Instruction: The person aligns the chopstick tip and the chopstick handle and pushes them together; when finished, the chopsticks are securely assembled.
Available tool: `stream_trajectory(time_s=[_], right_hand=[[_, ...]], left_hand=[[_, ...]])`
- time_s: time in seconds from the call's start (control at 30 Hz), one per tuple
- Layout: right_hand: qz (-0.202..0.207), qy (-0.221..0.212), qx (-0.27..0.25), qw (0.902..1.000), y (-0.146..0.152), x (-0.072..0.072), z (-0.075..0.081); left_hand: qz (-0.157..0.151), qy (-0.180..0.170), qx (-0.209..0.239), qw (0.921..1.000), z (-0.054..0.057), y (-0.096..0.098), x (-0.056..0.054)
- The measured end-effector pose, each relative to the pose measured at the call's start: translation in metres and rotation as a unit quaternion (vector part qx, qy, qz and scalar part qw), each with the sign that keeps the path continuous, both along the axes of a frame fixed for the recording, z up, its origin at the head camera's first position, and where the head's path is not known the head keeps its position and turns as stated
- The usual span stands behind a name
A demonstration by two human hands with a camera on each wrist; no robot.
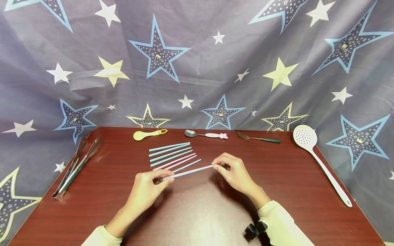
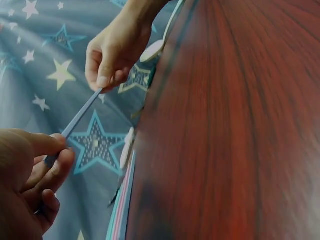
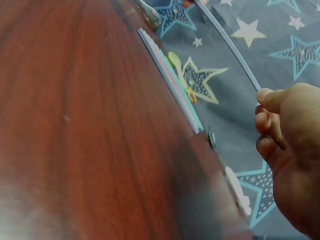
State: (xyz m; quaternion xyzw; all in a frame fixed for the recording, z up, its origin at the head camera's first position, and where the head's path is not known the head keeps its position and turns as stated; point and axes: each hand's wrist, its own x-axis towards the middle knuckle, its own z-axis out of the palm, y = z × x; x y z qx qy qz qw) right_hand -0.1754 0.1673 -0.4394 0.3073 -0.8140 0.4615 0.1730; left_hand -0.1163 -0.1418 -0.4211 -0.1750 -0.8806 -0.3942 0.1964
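Between my two hands a pale lilac drinking straw [image 1: 192, 171] is held up over the table, one end in each hand. My left hand [image 1: 147, 189] pinches its left end between thumb and fingers. At the other end, the thumb and fingertips of my right hand [image 1: 235, 172] pinch the tip. Just behind it, several straws lie side by side in a slanted row: green ones [image 1: 170, 157] at the back, then pink ones [image 1: 175, 162], then a blue one [image 1: 187, 165] closest to the held straw. The left wrist view also shows the held straw [image 2: 82, 115] spanning both hands.
Along the back edge lie a yellow spoon [image 1: 149, 134], a spoon with a white handle [image 1: 206, 134] and a green-handled fork [image 1: 259, 138]. Metal tongs [image 1: 75, 167] lie at the left edge, a white skimmer [image 1: 321, 162] at the right. A starry cloth [image 1: 197, 68] hangs behind the table.
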Motion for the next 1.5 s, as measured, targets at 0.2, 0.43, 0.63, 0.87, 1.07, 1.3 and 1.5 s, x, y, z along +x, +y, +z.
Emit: stream_trajectory(time_s=[0.2,0.43,0.63,0.87,1.07,1.3,1.5], right_hand=[[-0.008,-0.043,0.023,0.9988,-0.007,-0.015,-0.011],[0.005,-0.083,0.045,0.9955,-0.019,-0.026,-0.019],[-0.004,-0.098,0.068,0.9929,-0.027,-0.035,-0.027],[-0.003,-0.084,0.079,0.9933,-0.031,-0.044,-0.033],[0.006,-0.097,0.092,0.9911,-0.032,-0.046,-0.035],[0.01,-0.103,0.094,0.9902,-0.032,-0.046,-0.033],[-0.001,-0.108,0.091,0.99,-0.029,-0.044,-0.033]], left_hand=[[0.0,-0.059,-0.016,0.9981,-0.011,-0.016,0.005],[0.007,-0.103,-0.032,0.9941,-0.022,-0.026,0.005],[0.038,-0.117,-0.032,0.9919,-0.031,-0.036,0.002],[0.045,-0.074,-0.042,0.9953,-0.04,-0.039,-0.003],[0.039,-0.033,-0.045,0.9977,-0.044,-0.038,-0.001],[0.051,-0.036,-0.055,0.9965,-0.043,-0.036,0.002],[0.059,-0.035,-0.049,0.9964,-0.044,-0.034,0.001]])
